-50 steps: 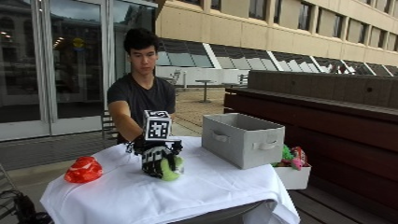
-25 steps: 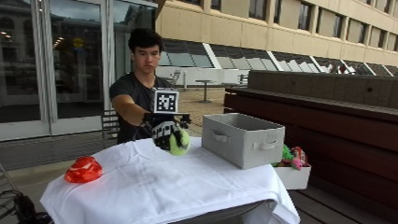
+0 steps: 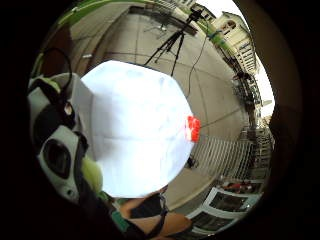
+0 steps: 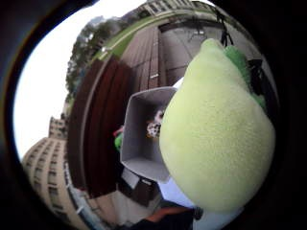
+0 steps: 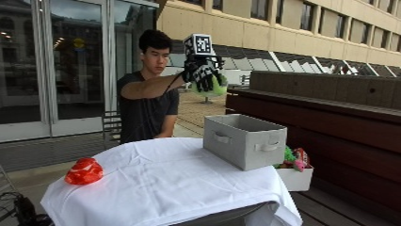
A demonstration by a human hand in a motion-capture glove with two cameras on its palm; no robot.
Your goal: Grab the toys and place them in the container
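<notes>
In the outside view my gloved right hand (image 5: pixel 202 74) is raised high, above and behind the grey fabric container (image 5: pixel 245 140), and grips a yellow-green plush toy (image 5: pixel 215 87). The thumb side palm view is largely filled by that plush toy (image 4: pixel 216 129), with the open container (image 4: pixel 144 139) below it; something small and spotted lies inside. A red toy (image 5: pixel 84 171) lies on the white tablecloth (image 5: pixel 169 183) near the table's left edge. The little finger side palm view shows the red toy (image 3: pixel 192 127) at the edge of the tablecloth (image 3: pixel 135 125).
A small white box (image 5: pixel 296 176) with colourful toys stands on the ground beside the table, by a dark wooden bench wall (image 5: pixel 338 122). A tripod (image 3: pixel 167 42) stands on the paved ground beyond the table. The person sits behind the table.
My hand has lifted the yellow-green toy from the tablecloth up to head height and carried it toward the container. The red toy has not moved.
</notes>
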